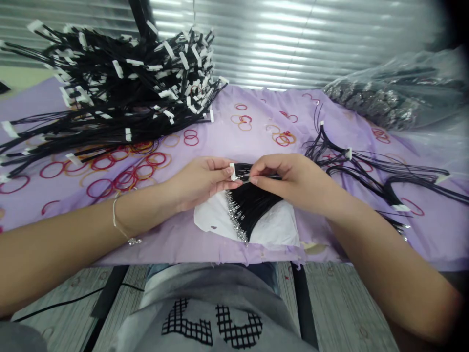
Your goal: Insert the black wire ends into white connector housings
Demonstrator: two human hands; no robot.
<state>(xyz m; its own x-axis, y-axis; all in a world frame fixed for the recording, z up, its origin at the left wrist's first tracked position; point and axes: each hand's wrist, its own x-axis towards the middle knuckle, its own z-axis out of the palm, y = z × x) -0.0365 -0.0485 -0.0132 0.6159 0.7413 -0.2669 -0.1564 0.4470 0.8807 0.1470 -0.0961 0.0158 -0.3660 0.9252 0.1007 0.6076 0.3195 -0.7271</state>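
Observation:
My left hand (216,178) pinches a small white connector (232,171) between thumb and fingers. Close on its right, my right hand (282,173) is closed in a pinch on a black wire with a metal terminal (246,179) at its tip, right by the connector. Below both hands a fan of black wires (252,205) with silvery terminals along the left edge lies on a white sheet (284,230). My fingers partly hide the connector, so I cannot tell how far the terminal sits in it.
A big heap of black wire harnesses (135,88) with white connectors fills the back left. Red and yellow rubber bands (124,178) lie scattered on the purple cloth (154,247). More wired harnesses (361,161) lie at right, below a clear plastic bag (388,98) of metal-tipped wires.

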